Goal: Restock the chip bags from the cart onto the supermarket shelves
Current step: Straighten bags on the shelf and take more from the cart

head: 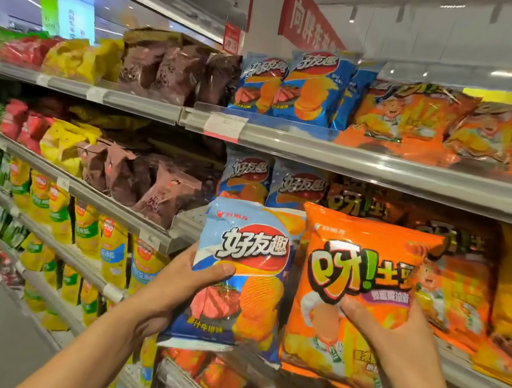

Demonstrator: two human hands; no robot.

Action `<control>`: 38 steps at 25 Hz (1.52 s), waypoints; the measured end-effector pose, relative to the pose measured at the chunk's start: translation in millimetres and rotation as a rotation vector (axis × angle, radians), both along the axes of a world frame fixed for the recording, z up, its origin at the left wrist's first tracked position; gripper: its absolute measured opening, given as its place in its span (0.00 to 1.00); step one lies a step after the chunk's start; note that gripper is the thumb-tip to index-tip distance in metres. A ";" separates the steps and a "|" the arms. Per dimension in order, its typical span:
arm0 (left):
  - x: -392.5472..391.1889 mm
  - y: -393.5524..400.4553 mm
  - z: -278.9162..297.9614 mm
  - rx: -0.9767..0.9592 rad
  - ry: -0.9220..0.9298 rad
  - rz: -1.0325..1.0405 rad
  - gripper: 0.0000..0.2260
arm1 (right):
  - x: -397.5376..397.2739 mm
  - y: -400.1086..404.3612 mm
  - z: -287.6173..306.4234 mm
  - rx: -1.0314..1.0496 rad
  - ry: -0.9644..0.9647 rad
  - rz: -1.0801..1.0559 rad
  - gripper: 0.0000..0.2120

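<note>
Left hand (178, 285) gripping, right hand (393, 330) gripping, both raised

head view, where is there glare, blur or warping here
Head view: the blue bag and orange bag are sharp; ceiling lights glare on the clear panel above the top shelf; bags on the far left smear into blur; the wide lens bows the shelf edges.
</note>
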State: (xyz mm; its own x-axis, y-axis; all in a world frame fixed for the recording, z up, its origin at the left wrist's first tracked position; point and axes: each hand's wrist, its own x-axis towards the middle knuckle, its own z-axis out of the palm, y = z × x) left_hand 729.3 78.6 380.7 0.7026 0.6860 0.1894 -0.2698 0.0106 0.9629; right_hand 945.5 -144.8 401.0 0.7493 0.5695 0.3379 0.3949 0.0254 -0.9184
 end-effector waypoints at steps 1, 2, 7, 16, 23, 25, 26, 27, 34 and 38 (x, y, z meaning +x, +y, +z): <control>11.3 11.4 2.7 -0.002 -0.001 -0.014 0.22 | 6.1 3.6 2.0 0.005 -0.009 -0.022 0.32; 23.1 24.9 5.2 -0.001 -0.004 -0.029 0.22 | 12.1 6.2 3.3 0.009 -0.016 -0.047 0.32; 70.4 91.2 19.8 0.030 -0.049 -0.097 0.24 | 29.1 19.2 8.5 0.016 0.028 -0.188 0.39; 133.0 189.5 61.7 0.167 0.013 -0.166 0.23 | 8.1 59.1 18.0 -0.003 0.092 -0.357 0.48; 149.9 185.9 32.1 0.134 0.169 -0.336 0.13 | -8.1 68.9 17.5 0.018 0.080 -0.432 0.45; 148.1 174.9 36.9 0.216 0.161 -0.294 0.14 | -7.5 70.6 19.6 0.015 0.082 -0.437 0.45; 146.7 169.3 37.5 0.320 0.171 -0.204 0.18 | -8.0 72.7 21.6 0.014 0.086 -0.426 0.44; 145.9 164.4 35.1 0.438 0.192 -0.079 0.23 | -8.3 74.6 24.1 0.008 0.090 -0.406 0.44; 143.1 147.9 26.3 0.511 0.252 -0.032 0.28 | -10.1 76.4 32.0 -0.066 0.046 -0.392 0.47; 140.9 156.3 35.2 0.454 0.296 -0.094 0.35 | -10.0 73.7 35.3 -0.051 0.037 -0.346 0.47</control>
State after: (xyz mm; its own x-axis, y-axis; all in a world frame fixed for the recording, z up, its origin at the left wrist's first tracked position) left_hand 870.2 234.9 415.9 0.8251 0.5131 0.2366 -0.0044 -0.4129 0.9108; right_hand 935.5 -71.1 436.3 0.9121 0.2948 0.2847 0.3385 -0.1503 -0.9289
